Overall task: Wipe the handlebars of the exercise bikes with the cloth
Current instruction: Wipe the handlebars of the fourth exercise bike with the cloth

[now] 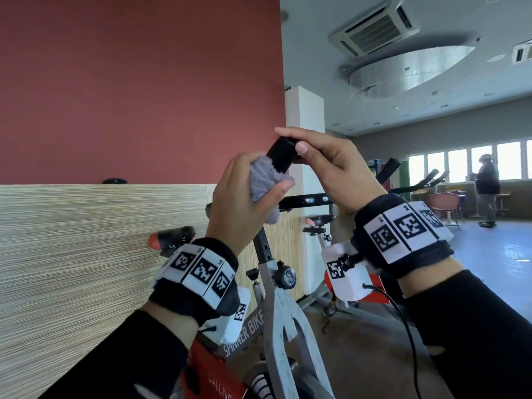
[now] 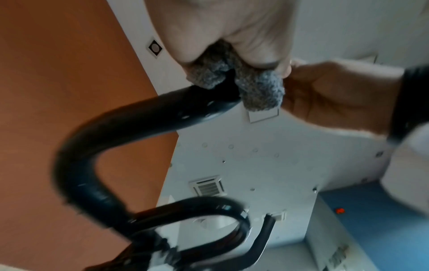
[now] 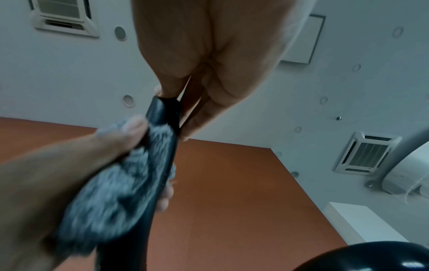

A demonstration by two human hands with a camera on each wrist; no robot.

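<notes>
A black handlebar [image 1: 280, 155] of a grey exercise bike [image 1: 276, 309] rises in the middle of the head view. My left hand [image 1: 244, 203] grips a fluffy grey cloth [image 1: 263, 180] wrapped round the bar just below its tip. My right hand [image 1: 325, 165] pinches the bar's tip between thumb and fingers. In the left wrist view the cloth [image 2: 257, 89] sits on the curved black handlebar [image 2: 97, 146]. The right wrist view shows the cloth [image 3: 111, 192] folded about the handlebar [image 3: 162, 139], with my fingers on its end.
A red wall with a striped wood panel [image 1: 86, 254] stands close on the left. More exercise bikes [image 1: 403, 185] stand behind on the right. A person [image 1: 486, 188] stands far off by the windows. A cable [image 1: 403, 318] hangs from my right wrist.
</notes>
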